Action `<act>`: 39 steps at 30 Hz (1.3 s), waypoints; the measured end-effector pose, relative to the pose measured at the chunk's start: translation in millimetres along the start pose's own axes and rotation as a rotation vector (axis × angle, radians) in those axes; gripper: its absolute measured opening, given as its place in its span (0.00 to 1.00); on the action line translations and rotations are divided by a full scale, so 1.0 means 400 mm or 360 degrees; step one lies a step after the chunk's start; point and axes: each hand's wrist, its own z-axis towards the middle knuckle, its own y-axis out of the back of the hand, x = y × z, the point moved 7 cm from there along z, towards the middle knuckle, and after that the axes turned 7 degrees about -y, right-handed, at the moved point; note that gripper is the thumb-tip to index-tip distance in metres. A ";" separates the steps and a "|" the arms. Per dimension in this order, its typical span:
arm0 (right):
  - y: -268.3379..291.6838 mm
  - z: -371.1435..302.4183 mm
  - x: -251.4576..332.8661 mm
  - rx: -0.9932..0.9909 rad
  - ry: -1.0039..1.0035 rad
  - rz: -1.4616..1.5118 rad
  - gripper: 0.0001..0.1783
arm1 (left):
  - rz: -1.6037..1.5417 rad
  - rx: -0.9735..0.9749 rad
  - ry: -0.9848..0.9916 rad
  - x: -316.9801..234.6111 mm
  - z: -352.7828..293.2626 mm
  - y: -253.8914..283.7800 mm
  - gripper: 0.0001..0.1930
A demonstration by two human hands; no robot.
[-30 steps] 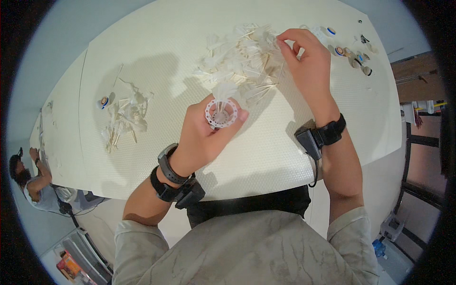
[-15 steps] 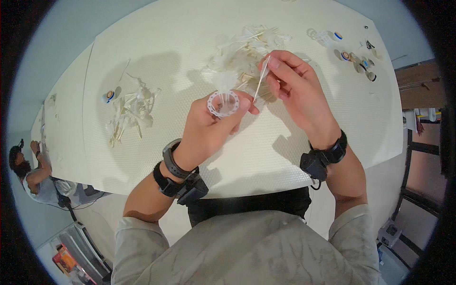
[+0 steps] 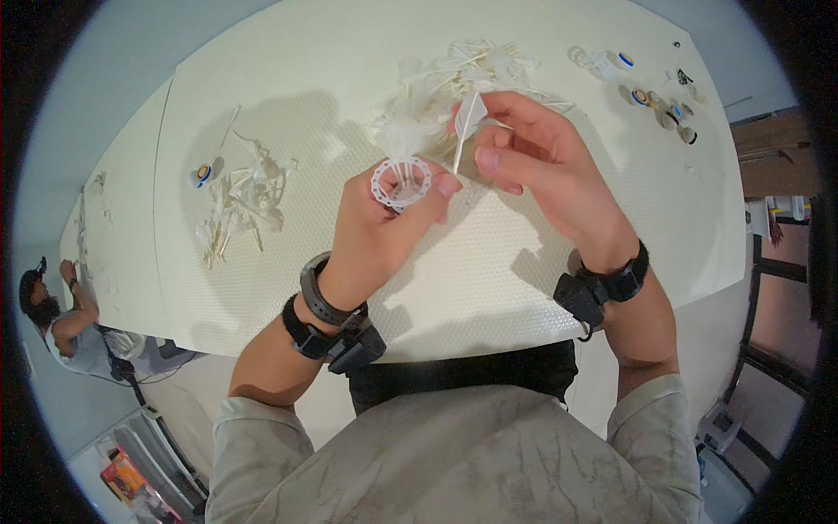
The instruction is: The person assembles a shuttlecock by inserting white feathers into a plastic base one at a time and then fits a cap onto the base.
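Observation:
My left hand is closed around a white plastic ring with small holes along its rim. Several white feather pieces stand out beyond the ring on its far side. Between my two hands, a trimmed white feather has its vane up and its quill angled down toward my left thumb tip. My right hand has its fingers curled about this feather, the index finger behind the vane and the thumb lower at the right. Whether the left fingertips also pinch the quill end is unclear.
Beyond my hands lies a pile of white feathers; a smaller heap is at left beside a blue-rimmed round piece. Clear rings and small round parts lie far right. Another person sits at far left.
The feather has turned so its flat vane faces up, and it has moved slightly left. My right fingers have shifted left with the thumb lower; my left hand and ring have moved slightly left.

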 end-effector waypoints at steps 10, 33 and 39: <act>-0.024 -0.003 0.004 0.0240 -0.0071 0.0073 0.14 | -0.0259 0.0190 0.0145 0.001 -0.021 -0.011 0.06; 0.000 -0.040 0.060 -0.0493 0.0518 -0.0333 0.10 | 0.0195 0.0008 -0.0231 -0.033 -0.008 -0.014 0.06; -0.031 -0.047 0.063 -0.0421 0.0627 -0.0460 0.12 | 0.0389 0.0144 -0.0465 -0.044 -0.010 -0.023 0.10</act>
